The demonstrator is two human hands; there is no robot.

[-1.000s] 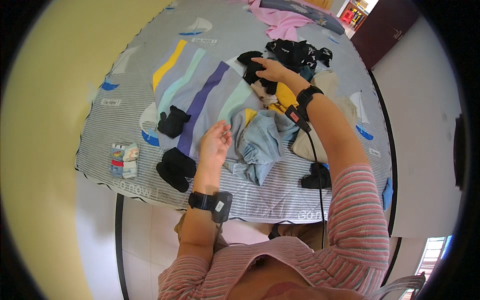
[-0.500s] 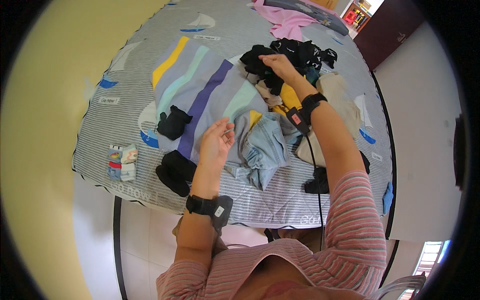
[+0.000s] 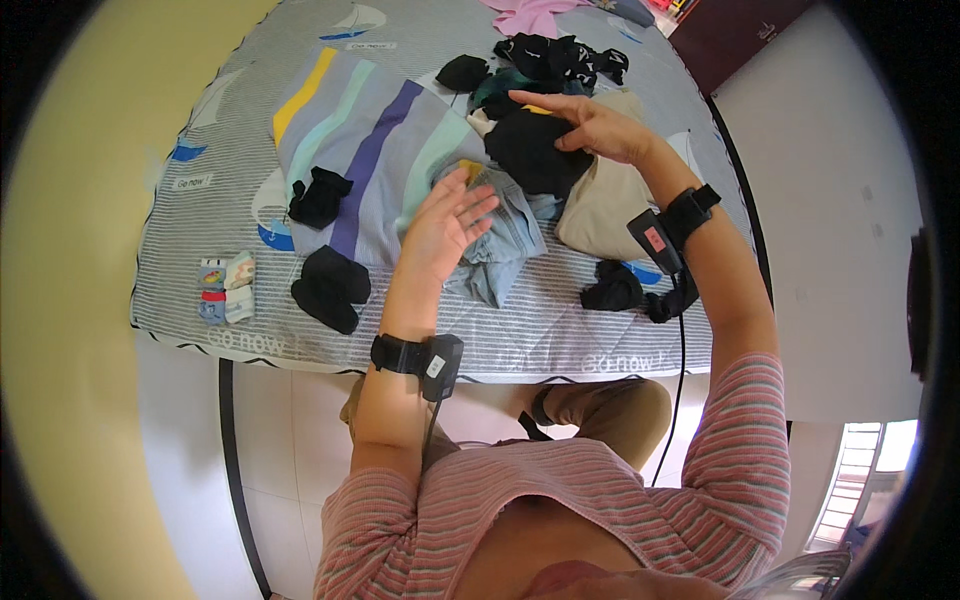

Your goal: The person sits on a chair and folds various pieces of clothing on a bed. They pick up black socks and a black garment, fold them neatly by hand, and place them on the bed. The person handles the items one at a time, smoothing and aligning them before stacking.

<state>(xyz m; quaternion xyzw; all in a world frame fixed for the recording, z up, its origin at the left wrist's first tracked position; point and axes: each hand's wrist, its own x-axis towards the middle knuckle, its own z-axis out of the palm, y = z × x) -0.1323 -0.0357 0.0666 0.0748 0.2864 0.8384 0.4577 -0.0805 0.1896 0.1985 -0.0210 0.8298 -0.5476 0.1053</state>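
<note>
A folded-looking black garment hangs at my right hand. The thumb lies over its edge, the index finger points out to the left, and the other fingers are partly hidden. My left hand is open, palm turned inward and fingers apart, holding nothing. It hovers over light blue jeans and the edge of a striped grey cloth with yellow, mint and purple bands. On that cloth rests a bunched black piece. Beige clothing lies under and beside my right hand.
Black socks or similar folded cloth lie near the bed's front left, by small patterned folded items. More black cloth sits at the front right. Patterned black fabric and pink cloth lie farther back. A cable trails from my right wrist device.
My right hand has moved right and toward me from the dark pile, with the black garment. A small black bunch now lies apart at the pile's left. My left hand stays open. The view has shifted.
</note>
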